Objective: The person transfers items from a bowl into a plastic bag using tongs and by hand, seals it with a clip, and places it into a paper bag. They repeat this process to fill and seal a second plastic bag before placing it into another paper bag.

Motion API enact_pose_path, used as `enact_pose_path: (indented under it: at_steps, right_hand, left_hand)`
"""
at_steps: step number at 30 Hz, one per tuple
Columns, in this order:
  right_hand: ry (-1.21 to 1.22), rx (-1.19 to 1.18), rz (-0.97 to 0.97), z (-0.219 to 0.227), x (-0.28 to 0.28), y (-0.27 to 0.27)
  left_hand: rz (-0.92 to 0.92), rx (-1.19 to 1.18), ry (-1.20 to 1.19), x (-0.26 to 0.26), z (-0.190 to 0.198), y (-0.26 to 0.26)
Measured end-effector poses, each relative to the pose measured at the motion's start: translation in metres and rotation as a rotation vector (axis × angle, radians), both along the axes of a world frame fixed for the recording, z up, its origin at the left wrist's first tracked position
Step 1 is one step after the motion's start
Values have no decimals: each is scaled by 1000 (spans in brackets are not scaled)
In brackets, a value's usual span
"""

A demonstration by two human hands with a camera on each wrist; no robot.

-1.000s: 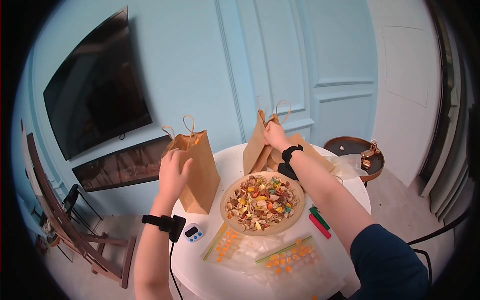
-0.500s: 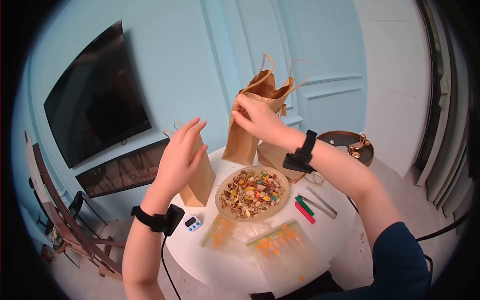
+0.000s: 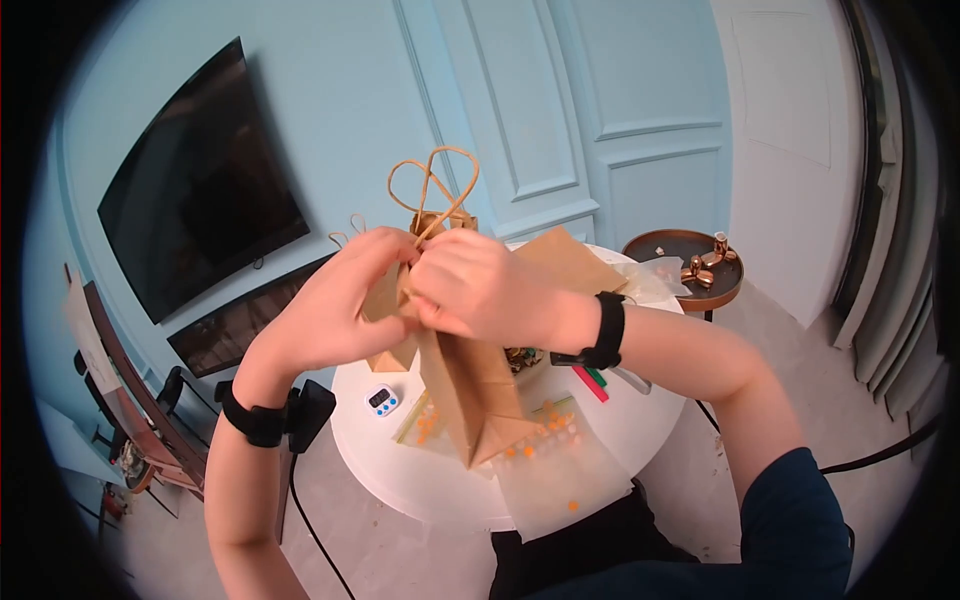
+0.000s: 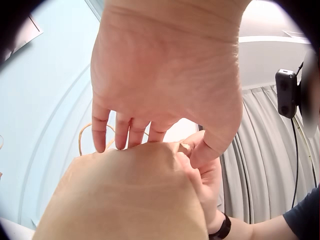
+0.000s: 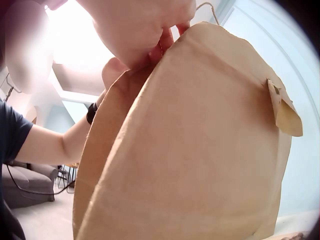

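A brown kraft paper bag [image 3: 470, 390] with twisted handles is held up over the round white table, close to my body. My right hand [image 3: 485, 285] grips its top edge, fingers curled. In the head view my left hand [image 3: 325, 300] meets the right one at the same edge. The left wrist view shows the left fingers [image 4: 135, 132] hooked over the rim of the bag [image 4: 125, 195], the thumb coming in from the right. From the right wrist, the bag [image 5: 200, 125] shows creased, with a folded side and a small torn flap.
A second paper bag [image 3: 398, 358] stands behind my left hand; another paper bag [image 3: 570, 262] lies at the back. The dried mix [image 3: 522, 357] is mostly hidden. A timer [image 3: 381, 400], zip bags [image 3: 565, 490] and red stick [image 3: 592, 386] lie on the white table [image 3: 375, 470].
The bag in my right hand has come from the back of the table towards me, now in front of the plate. My left hand has moved from beside the other bag to its top edge.
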State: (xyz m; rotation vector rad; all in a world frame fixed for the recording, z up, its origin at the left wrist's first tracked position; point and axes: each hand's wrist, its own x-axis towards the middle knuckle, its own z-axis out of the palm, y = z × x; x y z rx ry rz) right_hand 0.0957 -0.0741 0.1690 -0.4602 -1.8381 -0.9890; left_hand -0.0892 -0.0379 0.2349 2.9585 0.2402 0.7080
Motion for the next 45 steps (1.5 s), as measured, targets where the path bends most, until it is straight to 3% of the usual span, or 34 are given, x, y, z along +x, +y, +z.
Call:
enact_pose_path:
  at_steps: [6,8,12,14,15,17,18,20,21,23,24,26,28,30,31,35,37,38,41,45]
  right_hand:
    - [-25,106,-105,-11,-14,-5]
    - [-37,127,-115,-12,-16,-8]
    - [-70,37,-122,-11,-14,-17]
    - [25,-68,67,-9,-8,-24]
    - [26,-64,69,-9,0,-26]
    - [357,-346,60,-5,23,-28]
    - [357,-344,65,-4,33,-24]
    - [667,-636,42,-4,51,-8]
    - [670,-634,46,-5,55,0]
    - [752,-1029,213,-4,57,7]
    - [751,-1027,214,-4,57,9]
    - [826,-1395,326,3,52,6]
    - [727,-1485,277,3,58,11]
    - [357,-1754,122,7,57,2]
    - [296,-1786,168,5,53,-4]
    - [254,-1677,259,-2,24,-43]
    - [66,-1356,114,-6,16,-58]
    - [63,-1361,113,-7,13,-61]
    - [258,-1137,39,-13,10,-56]
    - [339,-1163,74,-12,18,-52]
  left_hand:
    - [73,340,86,-7,2,-28]
    - [213,458,194,-9,4,-37]
    - [266,351,188,-17,-4,-38]
    - [251,232,128,-26,-4,-36]
    - [251,206,140,-33,1,-38]
    - [238,247,125,-48,2,-31]
    - [223,284,110,-55,1,-30]
    - [258,282,109,-63,-4,-33]
    - [295,381,168,-67,-9,-33]
    - [339,533,255,-74,-22,-35]
    - [313,607,312,-78,-25,-39]
    - [271,734,278,-76,-34,-48]
    - [299,692,313,-78,-40,-55]
    - [226,947,284,-83,-51,-53]
    - [250,1019,304,-83,-55,-52]
    - [189,1124,238,-93,-67,-44]
    - [181,1118,225,-94,-68,-43]
    - [171,1116,211,-94,-69,-42]
    - [150,1179,191,-94,-73,-38]
    - [156,1109,112,-91,-75,-37]
